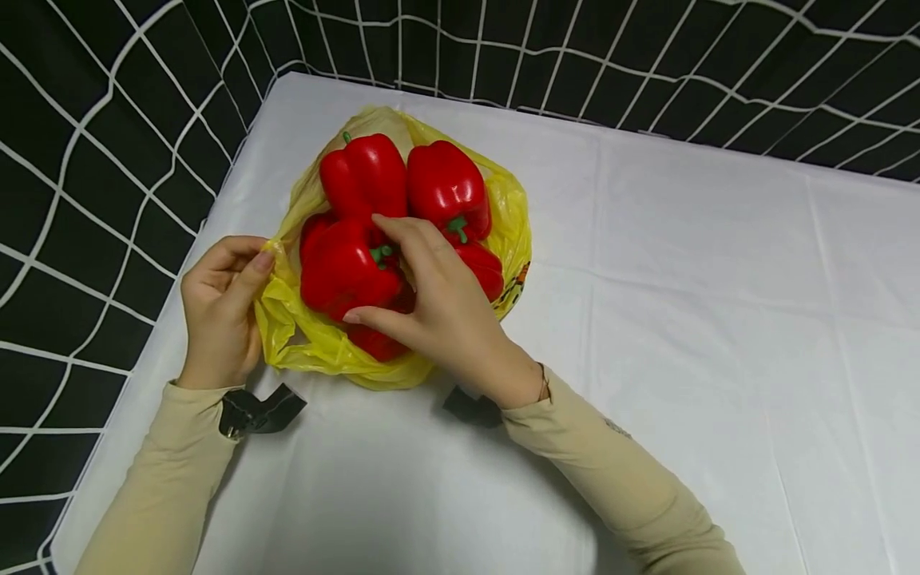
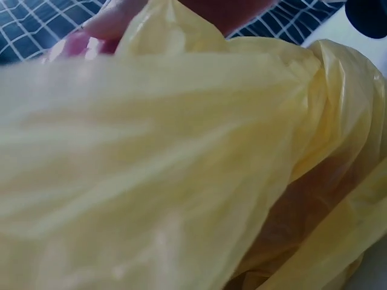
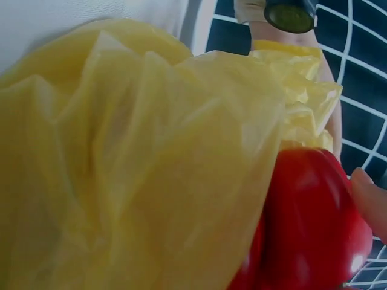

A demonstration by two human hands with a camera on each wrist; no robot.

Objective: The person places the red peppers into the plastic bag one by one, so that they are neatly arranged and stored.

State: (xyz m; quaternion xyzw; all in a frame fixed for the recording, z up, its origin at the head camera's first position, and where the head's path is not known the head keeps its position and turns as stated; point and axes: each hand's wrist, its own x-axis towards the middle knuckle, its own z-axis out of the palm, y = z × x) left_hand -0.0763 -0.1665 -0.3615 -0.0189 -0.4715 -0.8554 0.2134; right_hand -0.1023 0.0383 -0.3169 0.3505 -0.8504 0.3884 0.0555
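Observation:
A yellow plastic bag with its mouth open holds several shiny red bell peppers with green stems. My left hand pinches the bag's left rim between thumb and fingers. Over the bag reaches my right hand, thumb and fingers curved round the stem end of the front left bell pepper. Its thumb lies at that pepper's side in the right wrist view. Behind are two more, a bell pepper with its stem up and a bell pepper with its stem toward me. Yellow plastic fills most of the left wrist view.
The bag sits on a white-covered table, toward its left end. White netting over black cloth borders the back and left edges. A black strap shows at the left wrist.

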